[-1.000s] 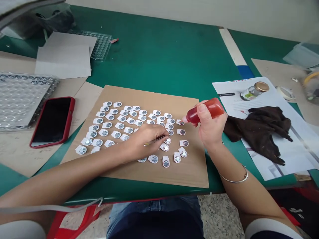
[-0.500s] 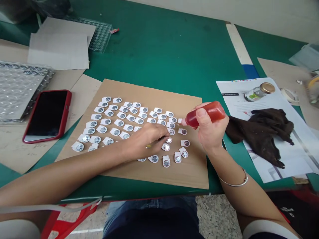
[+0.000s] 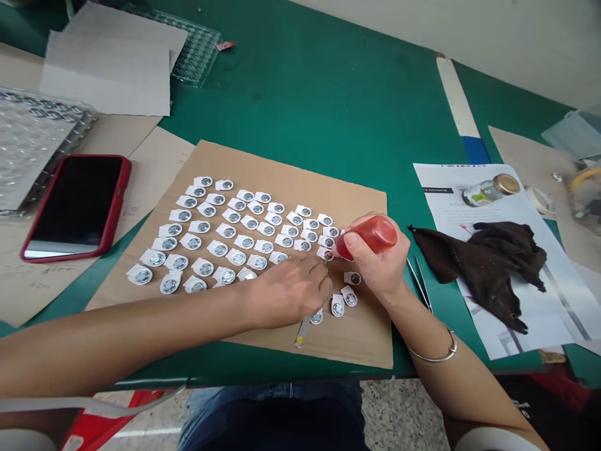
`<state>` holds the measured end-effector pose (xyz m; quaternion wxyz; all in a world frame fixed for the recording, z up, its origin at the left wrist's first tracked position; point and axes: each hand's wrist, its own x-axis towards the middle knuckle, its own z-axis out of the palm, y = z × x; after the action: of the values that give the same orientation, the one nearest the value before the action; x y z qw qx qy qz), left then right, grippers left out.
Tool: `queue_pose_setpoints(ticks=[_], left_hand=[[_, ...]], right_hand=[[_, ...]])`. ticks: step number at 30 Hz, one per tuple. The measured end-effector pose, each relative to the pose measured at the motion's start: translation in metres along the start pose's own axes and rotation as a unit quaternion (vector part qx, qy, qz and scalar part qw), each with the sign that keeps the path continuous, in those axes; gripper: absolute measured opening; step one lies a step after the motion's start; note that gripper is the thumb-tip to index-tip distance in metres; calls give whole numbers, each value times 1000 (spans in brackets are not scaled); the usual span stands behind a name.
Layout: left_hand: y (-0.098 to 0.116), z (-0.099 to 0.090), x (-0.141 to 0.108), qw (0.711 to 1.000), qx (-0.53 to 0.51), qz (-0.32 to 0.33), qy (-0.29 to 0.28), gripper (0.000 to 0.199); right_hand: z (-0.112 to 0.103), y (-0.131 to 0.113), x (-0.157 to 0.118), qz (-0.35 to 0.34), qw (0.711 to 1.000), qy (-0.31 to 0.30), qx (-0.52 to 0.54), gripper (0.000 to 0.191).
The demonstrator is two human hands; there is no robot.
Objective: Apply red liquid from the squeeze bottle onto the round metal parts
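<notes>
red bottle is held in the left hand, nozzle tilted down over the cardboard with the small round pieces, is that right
Not quite: the head view shows the red bottle in the right hand, nozzle tilted down over the cardboard with the small round pieces.

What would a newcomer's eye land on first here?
Probably the red bottle in the right hand, slanted nozzle-down over the cardboard. Next, the many small white-and-silver pieces spread across that board around the left hand. A red-cased phone lies left, a dark cloth right.
</notes>
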<state>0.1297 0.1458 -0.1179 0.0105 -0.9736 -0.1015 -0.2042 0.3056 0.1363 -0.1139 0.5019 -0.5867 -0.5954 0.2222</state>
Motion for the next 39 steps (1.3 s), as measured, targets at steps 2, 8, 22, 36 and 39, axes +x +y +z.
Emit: queue_pose_setpoints(ticks=[2,8,22,36,39], left_hand=[[1,1,0,1000,19,0,2,16],[4,3,-2,999,32,4,10,17],[3,-1,0,999,36,15,20,15],[2,-1,1,999,33,9,6,14],[2,0,0,999,33,9,6,14]], right_hand=[[0,0,0,-11,1000,4,-14,21],[1,-2,1,-22,999,0,-26,20],[2,1,-1,-20,999,-5,-29,18],[3,1,1,-26,999,8,-32,17],[3,2,0,-22,999,13,-35,18]])
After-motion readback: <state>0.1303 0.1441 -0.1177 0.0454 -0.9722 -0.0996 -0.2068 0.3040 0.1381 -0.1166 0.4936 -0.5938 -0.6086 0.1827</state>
